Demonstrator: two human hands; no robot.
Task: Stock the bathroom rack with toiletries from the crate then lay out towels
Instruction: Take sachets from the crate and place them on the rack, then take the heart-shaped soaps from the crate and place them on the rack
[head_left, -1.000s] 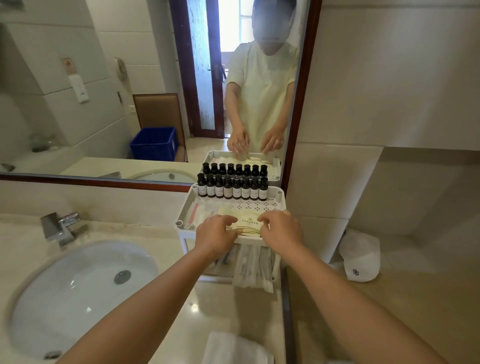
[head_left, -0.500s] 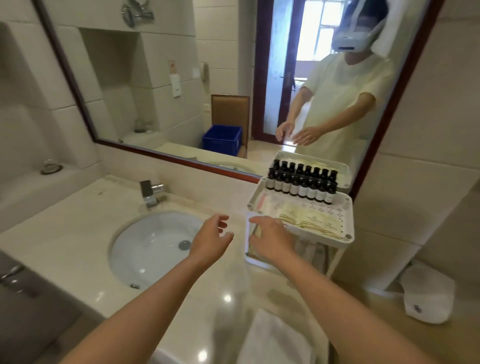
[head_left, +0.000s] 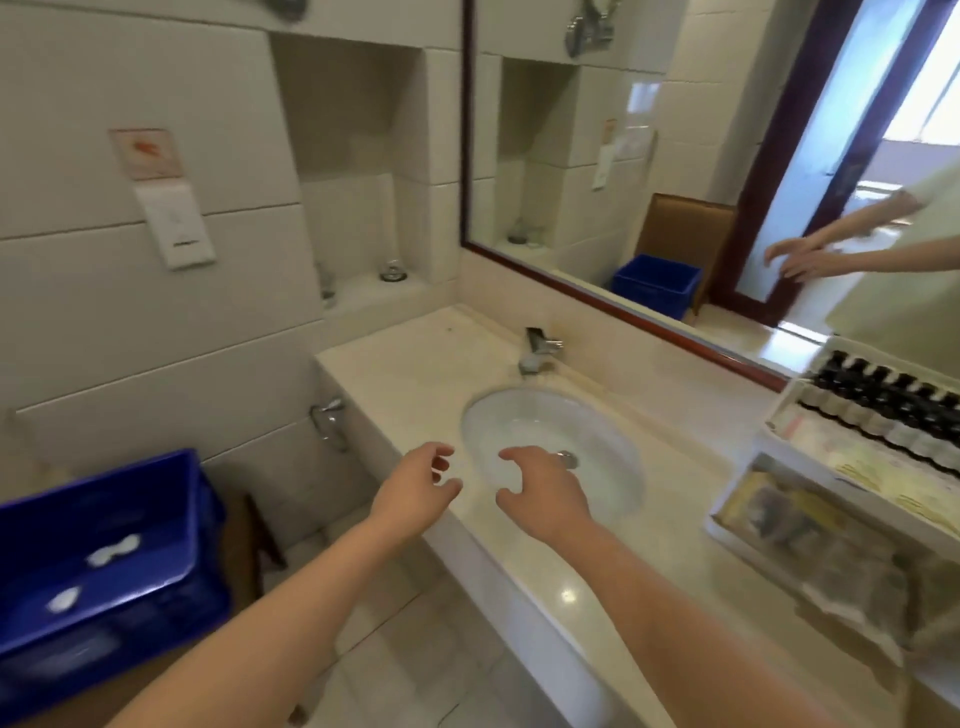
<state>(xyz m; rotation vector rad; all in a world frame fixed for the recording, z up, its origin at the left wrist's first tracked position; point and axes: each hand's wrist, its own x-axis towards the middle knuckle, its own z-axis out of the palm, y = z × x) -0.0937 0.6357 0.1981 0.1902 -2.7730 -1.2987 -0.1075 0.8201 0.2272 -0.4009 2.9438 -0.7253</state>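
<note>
Blue crate (head_left: 156, 499): low at left, beside the counter (head_left: 405, 374); two pale items lie inside, too blurred to identify.
Left hand (head_left: 415, 491): above the counter's front edge, fingers loosely spread, holding nothing.
Right hand (head_left: 540, 493): just beside it, over the sink (head_left: 597, 436) rim, fingers loosely curled, empty.
Rack (head_left: 727, 501): on the counter at far right, well apart from both hands; dark bottles (head_left: 893, 405) in a row on its top tier, flat packets in front.
Mirror (head_left: 571, 182): behind the counter, reflecting the crate and both hands.
</note>
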